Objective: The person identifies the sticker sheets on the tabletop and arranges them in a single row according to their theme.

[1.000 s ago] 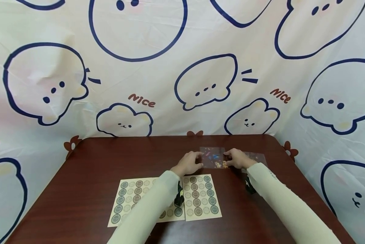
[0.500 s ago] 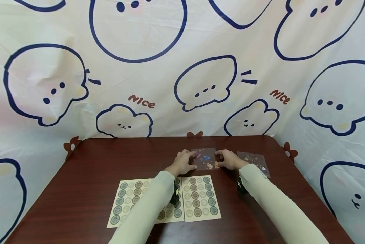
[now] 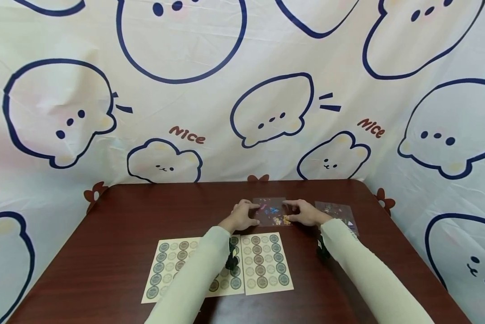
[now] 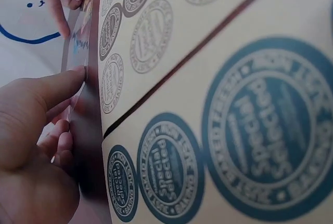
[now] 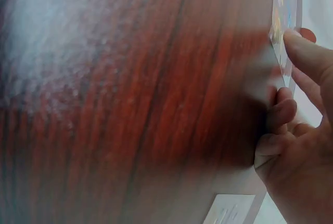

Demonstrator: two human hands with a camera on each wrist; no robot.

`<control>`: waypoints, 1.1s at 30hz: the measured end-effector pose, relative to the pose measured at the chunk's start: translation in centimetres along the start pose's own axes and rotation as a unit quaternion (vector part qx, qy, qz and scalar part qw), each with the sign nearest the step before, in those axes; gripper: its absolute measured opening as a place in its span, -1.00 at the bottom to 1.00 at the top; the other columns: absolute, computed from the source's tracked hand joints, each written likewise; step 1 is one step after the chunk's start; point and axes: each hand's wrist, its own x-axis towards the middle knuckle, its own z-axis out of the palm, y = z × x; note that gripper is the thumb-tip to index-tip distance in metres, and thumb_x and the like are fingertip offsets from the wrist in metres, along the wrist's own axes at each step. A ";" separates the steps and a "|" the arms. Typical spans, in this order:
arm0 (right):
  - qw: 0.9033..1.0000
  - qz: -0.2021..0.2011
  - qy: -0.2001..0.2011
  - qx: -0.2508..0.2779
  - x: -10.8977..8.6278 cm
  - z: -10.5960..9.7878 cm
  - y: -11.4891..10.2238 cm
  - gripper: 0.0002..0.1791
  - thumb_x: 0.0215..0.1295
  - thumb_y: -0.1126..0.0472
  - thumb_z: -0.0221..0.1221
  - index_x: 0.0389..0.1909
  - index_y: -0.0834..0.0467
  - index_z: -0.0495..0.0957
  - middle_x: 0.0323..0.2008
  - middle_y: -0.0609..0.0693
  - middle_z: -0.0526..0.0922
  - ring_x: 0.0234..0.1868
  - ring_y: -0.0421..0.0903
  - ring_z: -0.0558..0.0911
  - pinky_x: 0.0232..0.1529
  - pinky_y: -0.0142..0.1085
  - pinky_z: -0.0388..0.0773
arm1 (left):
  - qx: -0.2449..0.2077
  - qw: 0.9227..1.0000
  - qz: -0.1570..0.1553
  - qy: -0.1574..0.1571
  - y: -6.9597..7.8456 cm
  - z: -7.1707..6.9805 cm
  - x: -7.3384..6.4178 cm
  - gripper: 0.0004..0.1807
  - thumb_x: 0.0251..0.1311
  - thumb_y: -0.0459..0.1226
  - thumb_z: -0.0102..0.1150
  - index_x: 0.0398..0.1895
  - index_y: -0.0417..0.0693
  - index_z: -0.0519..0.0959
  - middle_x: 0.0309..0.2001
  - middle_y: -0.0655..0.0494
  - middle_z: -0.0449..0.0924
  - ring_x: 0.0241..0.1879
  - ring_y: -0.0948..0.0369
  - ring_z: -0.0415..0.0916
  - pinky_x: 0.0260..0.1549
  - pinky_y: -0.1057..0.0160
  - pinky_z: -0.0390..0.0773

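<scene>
In the head view, a clear sticker sheet (image 3: pixel 270 212) with small colourful figures lies near the table's far side. My left hand (image 3: pixel 241 216) holds its left edge, thumb nearer me and forefinger farther away. At the right edge, my right hand (image 3: pixel 306 213) holds it in the same way. The left wrist view shows the left hand (image 4: pixel 31 125) with its thumb on the sheet's edge and the other fingers bent. In the right wrist view, the right hand (image 5: pixel 307 130) has its thumb at the sheet (image 5: pixel 281 21), its lower fingers curled near the table.
A second clear sheet (image 3: pixel 334 211) lies to the right, partly behind the right sleeve. Two cream sheets of round labels, one on the left (image 3: pixel 161 270) and one on the right (image 3: pixel 268 263), lie side by side nearer me. A patterned cloth (image 3: pixel 214 108) hangs behind the table (image 3: pixel 105 252).
Both hands have shifted left with the sticker sheet, bringing it farther from the second clear sheet. Over the last half second they have hardly moved.
</scene>
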 end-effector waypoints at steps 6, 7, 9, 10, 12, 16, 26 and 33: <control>1.000 0.000 -0.002 -0.002 0.1 -0.3 -0.3 -0.36 0.37 0.29 0.25 0.46 0.18 0.36 -0.13 0.17 0.51 -0.12 0.02 0.45 0.00 -0.09 0.44 | -0.017 1.000 -0.004 -0.008 -0.1 -0.2 0.2 -0.38 0.28 -0.25 0.33 0.42 -0.01 0.44 0.46 -0.15 0.19 0.39 -0.13 0.16 0.39 -0.19 0.22; 1.000 0.000 -0.001 -0.003 0.1 -0.3 -0.3 -0.37 0.37 0.29 0.25 0.45 0.18 0.37 -0.10 0.18 0.52 -0.10 0.03 0.46 0.03 -0.07 0.45 | -0.020 1.000 -0.004 -0.008 0.0 -0.3 0.2 -0.38 0.27 -0.25 0.34 0.41 -0.02 0.45 0.46 -0.15 0.19 0.39 -0.13 0.15 0.39 -0.20 0.22; 1.000 0.001 0.002 -0.005 0.1 -0.4 -0.2 -0.39 0.38 0.29 0.25 0.43 0.20 0.38 -0.05 0.20 0.54 -0.06 0.03 0.47 0.09 -0.04 0.47 | -0.027 1.000 -0.004 -0.009 0.1 -0.3 0.3 -0.37 0.27 -0.24 0.35 0.42 -0.01 0.45 0.47 -0.14 0.18 0.41 -0.13 0.14 0.40 -0.20 0.21; 1.000 0.002 0.003 -0.004 0.1 -0.5 -0.2 -0.40 0.38 0.29 0.25 0.43 0.19 0.39 -0.03 0.20 0.55 -0.04 0.03 0.48 0.11 -0.04 0.48 | -0.027 1.000 -0.004 -0.009 0.1 -0.3 0.3 -0.37 0.27 -0.24 0.34 0.42 0.00 0.44 0.47 -0.14 0.18 0.41 -0.13 0.13 0.40 -0.19 0.22; 1.000 0.002 0.001 -0.003 0.2 -0.5 -0.1 -0.41 0.38 0.29 0.24 0.42 0.20 0.40 -0.02 0.21 0.56 -0.04 0.04 0.48 0.10 -0.05 0.47 | -0.025 1.000 -0.005 -0.007 0.1 -0.3 0.3 -0.37 0.27 -0.23 0.35 0.42 0.00 0.44 0.47 -0.14 0.17 0.41 -0.13 0.13 0.40 -0.18 0.22; 1.000 -0.005 -0.006 -0.004 0.2 -0.4 0.0 -0.42 0.37 0.30 0.25 0.40 0.22 0.42 -0.04 0.21 0.56 -0.07 0.02 0.47 0.04 -0.10 0.47 | -0.031 0.999 -0.009 -0.006 0.0 -0.3 0.0 -0.37 0.27 -0.23 0.35 0.42 0.00 0.44 0.48 -0.15 0.16 0.42 -0.13 0.12 0.41 -0.19 0.19; 1.000 -0.011 -0.013 0.000 0.3 -0.3 -0.1 -0.42 0.37 0.32 0.24 0.40 0.25 0.41 -0.10 0.18 0.54 -0.10 0.02 0.46 -0.01 -0.14 0.43 | -0.051 0.999 -0.010 -0.003 0.1 -0.2 -0.4 -0.33 0.25 -0.25 0.37 0.44 0.00 0.42 0.46 -0.12 0.18 0.37 -0.11 0.12 0.37 -0.20 0.17; 1.000 -0.009 -0.017 -0.009 0.4 -0.3 -0.1 -0.39 0.36 0.26 0.28 0.41 0.25 0.41 -0.06 0.20 0.56 -0.06 0.02 0.47 0.09 -0.08 0.46 | -0.046 0.999 -0.011 -0.006 0.0 -0.1 -0.4 -0.36 0.28 -0.24 0.34 0.44 0.02 0.43 0.47 -0.10 0.18 0.38 -0.09 0.12 0.37 -0.18 0.17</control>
